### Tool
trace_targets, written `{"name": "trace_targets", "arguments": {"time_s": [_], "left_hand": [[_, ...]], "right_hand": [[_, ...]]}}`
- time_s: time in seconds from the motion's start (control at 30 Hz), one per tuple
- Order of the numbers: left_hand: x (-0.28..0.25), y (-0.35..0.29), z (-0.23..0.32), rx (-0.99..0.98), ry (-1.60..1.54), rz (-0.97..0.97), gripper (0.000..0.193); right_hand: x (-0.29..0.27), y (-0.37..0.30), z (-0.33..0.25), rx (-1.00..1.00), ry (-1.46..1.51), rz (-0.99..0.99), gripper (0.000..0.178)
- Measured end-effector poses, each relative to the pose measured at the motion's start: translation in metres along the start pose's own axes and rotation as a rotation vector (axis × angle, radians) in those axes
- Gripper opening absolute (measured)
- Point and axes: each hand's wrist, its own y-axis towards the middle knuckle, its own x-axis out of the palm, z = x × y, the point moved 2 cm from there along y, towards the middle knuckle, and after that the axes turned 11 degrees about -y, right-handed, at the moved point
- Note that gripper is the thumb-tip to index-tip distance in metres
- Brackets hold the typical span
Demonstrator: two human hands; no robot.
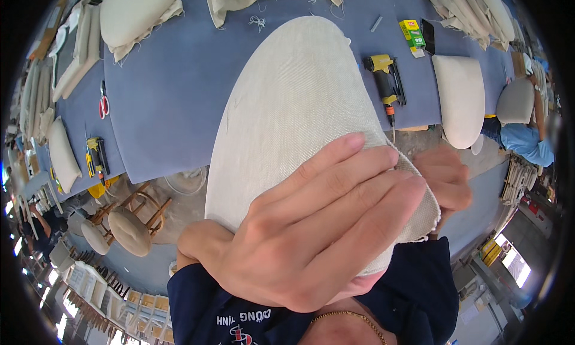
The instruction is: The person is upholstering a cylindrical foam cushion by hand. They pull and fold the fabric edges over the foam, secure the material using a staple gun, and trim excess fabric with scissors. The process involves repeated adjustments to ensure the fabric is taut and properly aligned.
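A large rounded cushion (287, 87) in pale beige woven cloth stands tilted in front of me, its far end over the blue work table. My left hand (317, 225) lies across the near part, fingers bent and pressed together on the cloth. Past those fingertips the cloth's raw, frayed edge (428, 204) folds up loose. Just beyond that edge is my right hand (444, 176), somewhat blurred, its fingers curled in; the cloth partly covers it, and what it grips is hidden.
On the blue table (173, 105) lie a yellow-black staple gun (386, 81) with its hose, a green-yellow box (412, 36), a dark phone (428, 36), red-handled scissors (103, 100) and a second staple gun (97, 156). Another cushion (460, 96) overhangs the right edge. A co-worker's blue clothing (527, 142) shows far right.
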Motion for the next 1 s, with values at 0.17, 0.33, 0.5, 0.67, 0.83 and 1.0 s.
{"name": "trace_targets", "arguments": {"time_s": [0.17, 0.33, 0.5, 0.67, 0.83, 1.0], "left_hand": [[-0.008, 0.001, 0.003, -0.053, 0.004, -0.067, 0.052], [-0.028, 0.007, 0.007, -0.162, 0.013, -0.089, 0.059], [-0.043, 0.003, 0.011, -0.089, 0.073, 0.060, 0.060], [-0.045, -0.005, 0.015, -0.100, 0.061, 0.052, 0.066], [-0.037, -0.042, 0.029, -0.021, 0.010, 0.152, 0.058], [-0.034, -0.042, 0.008, 0.198, -0.206, 0.175, 0.038]], "right_hand": [[-0.003, 0.010, -0.008, 0.001, -0.011, -0.081, 0.035], [-0.011, -0.001, 0.008, 0.023, -0.114, -0.061, 0.035], [-0.031, -0.033, 0.047, 0.149, -0.029, 0.120, 0.037], [0.016, 0.023, 0.068, 0.265, 0.204, 0.534, 0.027], [0.094, 0.149, 0.023, 0.216, 0.354, 0.096, 0.021], [0.129, 0.193, 0.010, 0.096, 0.306, -0.297, 0.019]]}}
